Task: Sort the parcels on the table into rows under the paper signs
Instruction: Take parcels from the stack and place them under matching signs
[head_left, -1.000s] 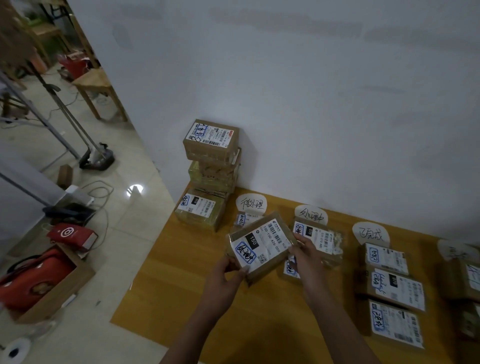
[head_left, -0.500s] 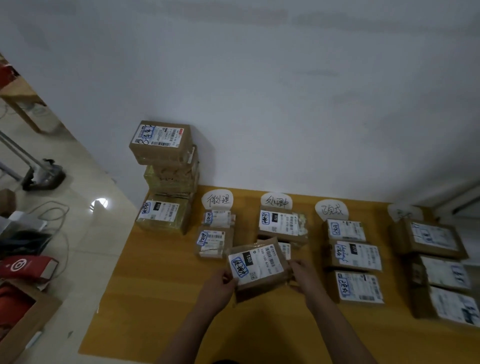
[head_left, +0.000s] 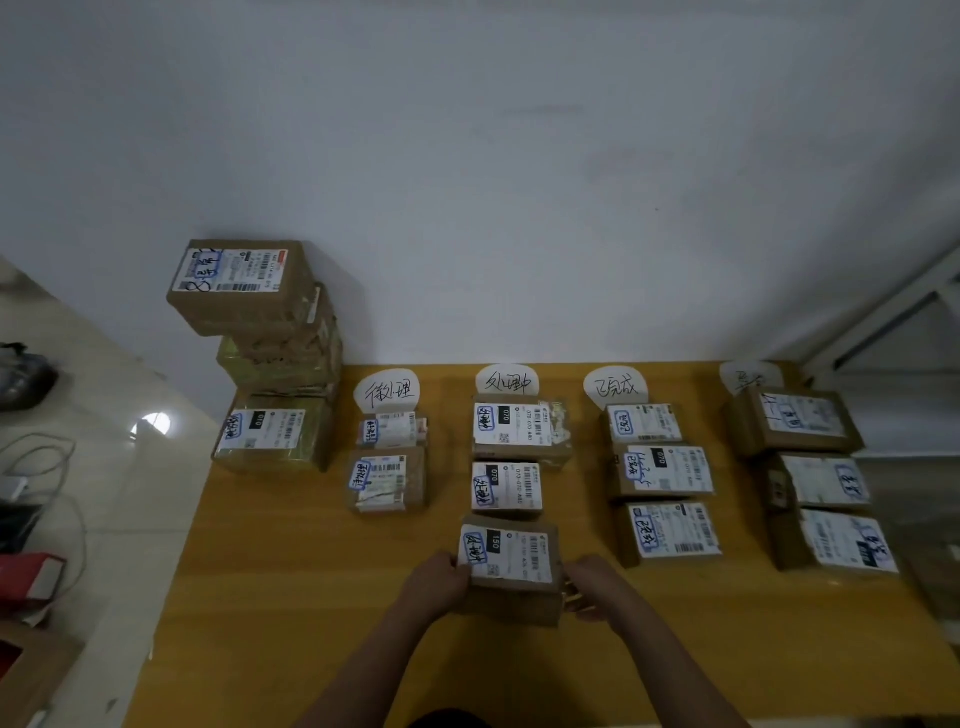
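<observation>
left hand (head_left: 439, 582) grips the parcel (head_left: 511, 566) by its left edge, right hand (head_left: 592, 590) curls round its right corner. the parcel sits between them, seemingly down on the table (head_left: 311, 597). just beyond the hands, two more lie under the second sign (head_left: 507, 382). placing step, i'd say. next: release cleanly, then reach far left for the stack (head_left: 244, 280).

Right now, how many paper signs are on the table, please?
4, at the far edge of the table: first sign, second sign, third sign, fourth sign partly behind a parcel.

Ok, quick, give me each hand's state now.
Left hand: grips the left end of the parcel.
Right hand: grips that parcel's right end.
</observation>
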